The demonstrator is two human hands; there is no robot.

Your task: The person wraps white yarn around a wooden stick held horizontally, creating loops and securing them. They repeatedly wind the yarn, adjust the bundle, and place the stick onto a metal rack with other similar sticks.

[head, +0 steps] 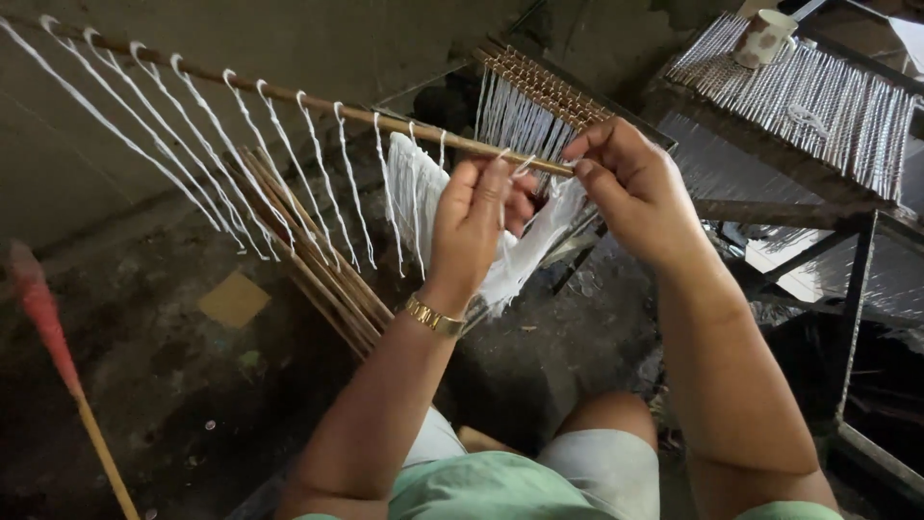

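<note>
A long thin wooden stick runs from the upper left to the middle, with several white string loops hanging off it. My left hand, with a gold bracelet on its wrist, pinches a white string just under the stick near its right end. My right hand grips the stick's right end and a loop of string there. A bunch of white strings hangs behind my hands. Behind them lies a frame of sticks wound with more white strings.
A bundle of loose wooden sticks lies on the dark floor below the strings. A pink-tipped stick leans at the left. At the upper right, a metal rack holds a ribbed silvery sheet and a spotted mug.
</note>
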